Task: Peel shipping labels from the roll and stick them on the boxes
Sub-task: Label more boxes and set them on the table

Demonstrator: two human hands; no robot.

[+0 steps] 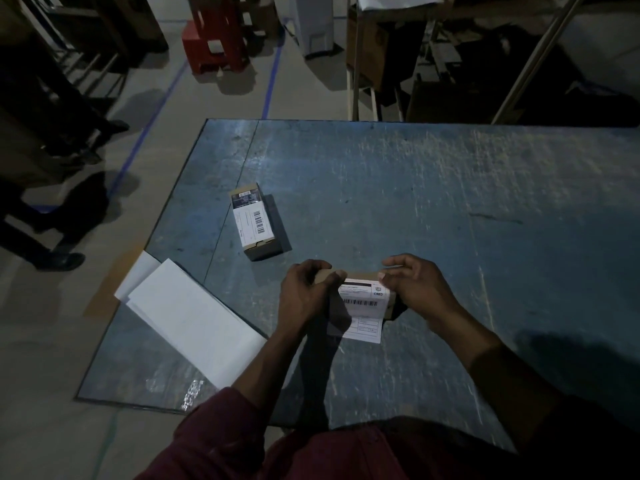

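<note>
Table (415,188) scuffed blue, probably painted metal; boxes (258,221) matt cardboard; labels (363,303) white paper.

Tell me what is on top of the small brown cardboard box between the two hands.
A white barcode label lies on the small brown cardboard box, its near end overhanging. Both hands hide the box's ends.

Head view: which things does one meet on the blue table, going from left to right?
White sheets → labelled box → left hand → box being labelled → right hand.
</note>
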